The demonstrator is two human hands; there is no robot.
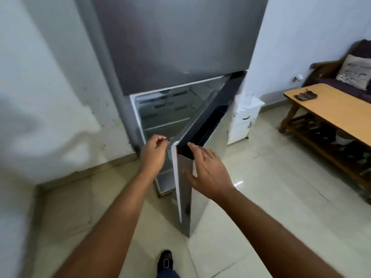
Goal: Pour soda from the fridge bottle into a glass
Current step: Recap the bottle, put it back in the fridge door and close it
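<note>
One fridge door (200,137) stands half open between two hands: left hand (155,155) curled loosely beside it, right hand (206,173) spread flat on it

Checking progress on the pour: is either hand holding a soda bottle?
No: the left hand and right hand are both empty at the lower fridge door.

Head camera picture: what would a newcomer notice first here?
The tall grey fridge fills the centre, its lower door swung partly open. Both hands meet at the door's edge, the left hand loosely curled, the right hand spread flat on the door. A wooden table stands at the right.
</note>
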